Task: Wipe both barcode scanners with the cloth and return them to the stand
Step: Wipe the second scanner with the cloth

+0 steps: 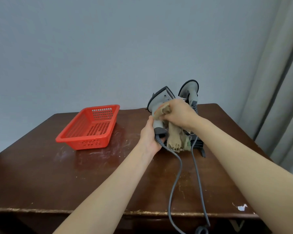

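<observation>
Head view: the left grip (150, 137) is curled round the lower handle of the first scanner (159, 105), holding it upright just above the table (41, 174) and just left of the black stand (200, 144). This scanner has a light grey body, dark grey trim round its wide head and a dark base. The right grip (178, 114) bunches the tan, frayed cloth (175, 139) against its neck, and the loose end hangs down. The second scanner (189, 89), alike in colour, sits upright in the stand. Grey cables (174, 183) trail over the table's front edge. A red basket (90, 129) lies to the left.
</observation>
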The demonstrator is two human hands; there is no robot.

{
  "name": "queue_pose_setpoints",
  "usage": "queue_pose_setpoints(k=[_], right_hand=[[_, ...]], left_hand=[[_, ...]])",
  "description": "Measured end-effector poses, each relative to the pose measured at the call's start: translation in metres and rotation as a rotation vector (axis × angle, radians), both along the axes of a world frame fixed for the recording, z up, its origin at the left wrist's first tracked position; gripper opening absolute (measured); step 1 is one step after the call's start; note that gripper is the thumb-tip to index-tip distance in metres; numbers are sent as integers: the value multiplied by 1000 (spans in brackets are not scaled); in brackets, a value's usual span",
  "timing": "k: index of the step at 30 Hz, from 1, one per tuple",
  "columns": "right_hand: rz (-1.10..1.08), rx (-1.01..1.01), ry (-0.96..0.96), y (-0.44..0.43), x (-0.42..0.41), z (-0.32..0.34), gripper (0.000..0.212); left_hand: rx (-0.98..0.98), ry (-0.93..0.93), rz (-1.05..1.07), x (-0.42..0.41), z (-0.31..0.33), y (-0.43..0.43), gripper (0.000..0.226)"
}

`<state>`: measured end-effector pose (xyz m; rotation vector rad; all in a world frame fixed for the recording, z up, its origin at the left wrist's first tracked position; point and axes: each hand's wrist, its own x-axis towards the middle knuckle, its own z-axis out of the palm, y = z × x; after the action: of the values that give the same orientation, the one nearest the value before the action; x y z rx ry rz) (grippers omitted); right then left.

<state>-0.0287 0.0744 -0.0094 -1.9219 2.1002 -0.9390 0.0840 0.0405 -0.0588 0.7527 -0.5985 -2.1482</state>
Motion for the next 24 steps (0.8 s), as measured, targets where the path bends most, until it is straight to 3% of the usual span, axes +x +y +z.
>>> queue_pose_setpoints(k=[3, 9, 10, 13, 14, 17, 19, 24], right_hand=[[-83, -57, -2, -1, -2, 2, 8], [188, 130, -148, 14, 3, 5, 13], [161, 148, -108, 13, -1, 8, 17], [-102, 115, 247, 18, -14, 19, 16], [-144, 61, 242, 20, -18, 21, 13], [-61, -177, -85, 19, -14, 21, 8], [-12, -246, -178, 16, -2, 18, 8], [215, 28, -169, 22, 14, 11, 16]], left_hand=[[28, -8, 9, -3, 0, 1, 36], [-73, -22, 3, 3, 0, -8, 39], [-72, -27, 12, 5, 1, -9, 38], [-34, -31, 74, 9, 4, -17, 42], [-33, -25, 77, 10, 5, -19, 45], [-70, -19, 61, 12, 8, -20, 46], [-104, -37, 5, 8, 10, -16, 46], [-156, -53, 30, 7, 9, -12, 35]])
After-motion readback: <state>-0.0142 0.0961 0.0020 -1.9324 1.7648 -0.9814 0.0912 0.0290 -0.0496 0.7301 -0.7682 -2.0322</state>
